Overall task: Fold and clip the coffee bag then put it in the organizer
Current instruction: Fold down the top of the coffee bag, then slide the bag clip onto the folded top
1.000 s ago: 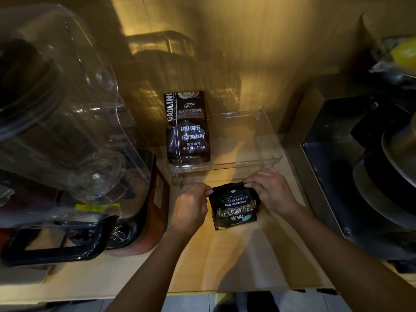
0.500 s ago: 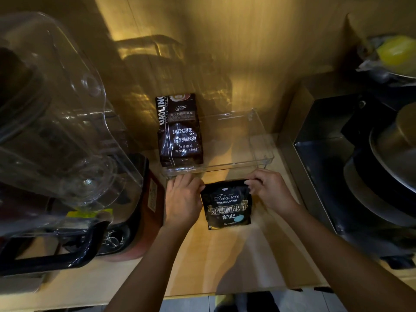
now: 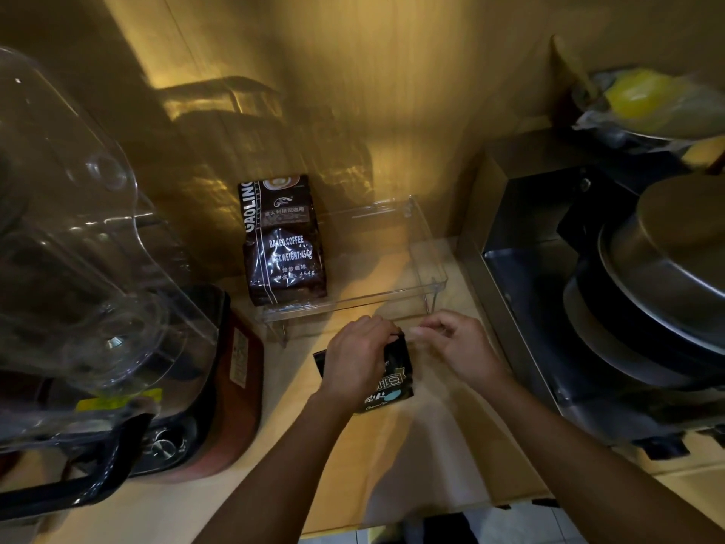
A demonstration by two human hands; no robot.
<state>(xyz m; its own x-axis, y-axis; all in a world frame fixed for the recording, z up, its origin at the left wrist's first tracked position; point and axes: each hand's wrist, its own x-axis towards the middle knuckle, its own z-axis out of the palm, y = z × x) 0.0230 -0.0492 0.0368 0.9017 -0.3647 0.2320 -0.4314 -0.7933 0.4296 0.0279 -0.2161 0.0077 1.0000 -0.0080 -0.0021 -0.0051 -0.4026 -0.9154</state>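
A small black coffee bag (image 3: 392, 390) with blue and white print lies on the wooden counter, just in front of the clear plastic organizer (image 3: 429, 268). My left hand (image 3: 355, 361) covers most of the bag and grips its top edge, which is bent upward. My right hand (image 3: 459, 347) hovers at the bag's upper right corner with its fingers curled and pinched. It is motion-blurred, and I cannot tell whether it holds anything. No clip is clearly visible.
A large brown coffee bag (image 3: 282, 245) stands in the organizer's left half. A blender with a clear jug (image 3: 78, 249) and dark red base (image 3: 235, 367) fills the left. Stacked metal pots and lids (image 3: 659, 276) sit to the right on a steel stand.
My left hand has moved from the bag's left side onto its top and lifted that edge. My right hand has come off the bag's corner. The view has shifted slightly.
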